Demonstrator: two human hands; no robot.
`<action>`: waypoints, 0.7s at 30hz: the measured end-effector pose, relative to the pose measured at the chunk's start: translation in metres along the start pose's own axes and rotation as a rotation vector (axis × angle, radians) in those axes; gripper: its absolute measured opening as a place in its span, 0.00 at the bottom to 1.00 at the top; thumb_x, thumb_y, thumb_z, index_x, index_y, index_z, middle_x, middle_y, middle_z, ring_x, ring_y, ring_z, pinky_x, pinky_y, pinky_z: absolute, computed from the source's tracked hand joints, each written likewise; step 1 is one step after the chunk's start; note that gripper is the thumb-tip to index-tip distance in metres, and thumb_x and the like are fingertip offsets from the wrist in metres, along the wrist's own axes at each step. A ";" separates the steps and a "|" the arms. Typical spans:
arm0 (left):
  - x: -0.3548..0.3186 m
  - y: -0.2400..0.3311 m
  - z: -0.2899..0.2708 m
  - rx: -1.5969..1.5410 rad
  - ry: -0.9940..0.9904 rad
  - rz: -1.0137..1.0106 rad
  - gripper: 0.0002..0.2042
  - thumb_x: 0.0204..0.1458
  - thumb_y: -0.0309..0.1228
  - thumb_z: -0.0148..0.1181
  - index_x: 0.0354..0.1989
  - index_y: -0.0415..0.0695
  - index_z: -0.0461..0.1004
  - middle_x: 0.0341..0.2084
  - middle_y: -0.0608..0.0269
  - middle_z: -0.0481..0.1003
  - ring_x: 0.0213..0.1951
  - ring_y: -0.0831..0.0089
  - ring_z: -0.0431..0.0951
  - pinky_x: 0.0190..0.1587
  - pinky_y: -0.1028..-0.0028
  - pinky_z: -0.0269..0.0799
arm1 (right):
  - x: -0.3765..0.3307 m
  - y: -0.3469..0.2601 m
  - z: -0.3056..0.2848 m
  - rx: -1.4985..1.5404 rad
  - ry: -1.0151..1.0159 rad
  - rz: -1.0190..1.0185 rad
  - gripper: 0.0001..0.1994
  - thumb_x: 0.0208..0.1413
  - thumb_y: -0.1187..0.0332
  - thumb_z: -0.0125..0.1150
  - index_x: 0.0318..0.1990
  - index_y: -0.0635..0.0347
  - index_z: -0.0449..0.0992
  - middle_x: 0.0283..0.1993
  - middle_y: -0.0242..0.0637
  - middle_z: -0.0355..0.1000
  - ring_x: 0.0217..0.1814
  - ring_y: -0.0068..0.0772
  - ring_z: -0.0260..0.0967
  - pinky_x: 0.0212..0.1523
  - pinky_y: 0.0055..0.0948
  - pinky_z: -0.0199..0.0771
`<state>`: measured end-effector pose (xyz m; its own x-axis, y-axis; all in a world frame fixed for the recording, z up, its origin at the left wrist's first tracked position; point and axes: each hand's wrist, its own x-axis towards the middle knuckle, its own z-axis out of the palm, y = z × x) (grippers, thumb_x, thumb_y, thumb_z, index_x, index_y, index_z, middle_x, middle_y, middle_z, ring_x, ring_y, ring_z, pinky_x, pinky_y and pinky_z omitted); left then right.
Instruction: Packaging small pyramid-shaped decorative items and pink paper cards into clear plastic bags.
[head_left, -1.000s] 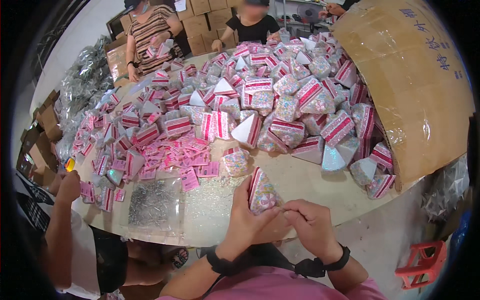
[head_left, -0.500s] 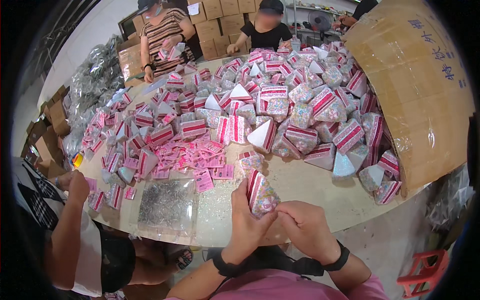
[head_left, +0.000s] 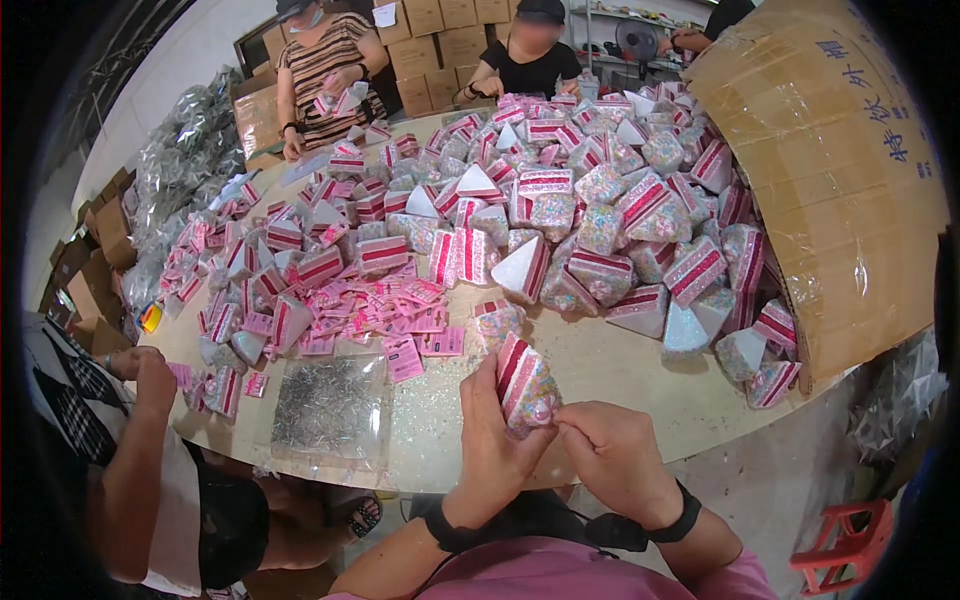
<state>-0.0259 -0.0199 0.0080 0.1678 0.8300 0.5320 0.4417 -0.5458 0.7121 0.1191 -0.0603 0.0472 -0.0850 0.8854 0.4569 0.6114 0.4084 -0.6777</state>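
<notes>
Head view: left fingers (head_left: 483, 388) hold a speckled, pink-striped wedge (head_left: 527, 386), right fingers (head_left: 582, 416) pinched at its edge.

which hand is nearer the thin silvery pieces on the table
Left. The left hand, holding a glittery cake slice, is to the right of the thin silvery pieces; the right hand, at the slice's lower corner, is farther right.

One layered slice (head_left: 529, 388) is held; dozens of other slices (head_left: 553, 211) and many pink cards (head_left: 375, 310) overlap on the table (head_left: 630, 375), beyond exact count; one clear tray (head_left: 328, 408) lies near left, one fan (head_left: 636, 40) far right, one red stool (head_left: 846, 543) near right.
</notes>
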 end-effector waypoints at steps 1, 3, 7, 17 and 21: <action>0.000 0.001 -0.001 0.009 0.003 -0.003 0.43 0.36 0.24 0.69 0.62 0.32 0.50 0.48 0.43 0.61 0.50 0.50 0.64 0.54 0.61 0.61 | 0.000 0.000 -0.001 -0.016 -0.017 0.004 0.07 0.48 0.78 0.54 0.35 0.65 0.76 0.30 0.46 0.74 0.33 0.47 0.73 0.34 0.34 0.73; 0.001 0.002 -0.002 0.027 0.008 -0.008 0.44 0.33 0.22 0.68 0.62 0.32 0.50 0.48 0.45 0.61 0.51 0.51 0.63 0.56 0.62 0.60 | 0.000 0.000 -0.001 -0.047 -0.041 0.002 0.07 0.48 0.78 0.54 0.35 0.65 0.76 0.30 0.46 0.73 0.32 0.47 0.73 0.33 0.35 0.72; 0.003 0.002 -0.002 0.102 0.005 0.066 0.43 0.34 0.22 0.68 0.61 0.31 0.50 0.48 0.43 0.61 0.50 0.49 0.64 0.53 0.60 0.62 | -0.001 0.002 -0.002 -0.104 -0.066 -0.015 0.06 0.47 0.78 0.54 0.34 0.64 0.75 0.29 0.46 0.72 0.32 0.48 0.72 0.33 0.36 0.72; 0.001 -0.001 -0.005 0.203 -0.033 0.104 0.42 0.34 0.22 0.66 0.61 0.29 0.49 0.48 0.39 0.62 0.48 0.45 0.64 0.52 0.58 0.63 | 0.004 -0.003 0.008 0.087 -0.049 0.232 0.06 0.51 0.78 0.54 0.37 0.65 0.68 0.27 0.45 0.71 0.28 0.38 0.74 0.29 0.33 0.72; -0.001 0.000 -0.009 0.197 -0.096 0.113 0.44 0.36 0.23 0.65 0.63 0.26 0.45 0.51 0.34 0.59 0.50 0.42 0.62 0.54 0.57 0.60 | 0.007 0.014 0.015 0.612 -0.128 0.466 0.07 0.54 0.74 0.55 0.34 0.65 0.63 0.23 0.41 0.71 0.22 0.30 0.71 0.21 0.29 0.69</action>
<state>-0.0341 -0.0222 0.0119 0.3046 0.7775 0.5503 0.5772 -0.6102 0.5427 0.1151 -0.0449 0.0317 -0.0384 0.9993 0.0026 0.0666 0.0051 -0.9978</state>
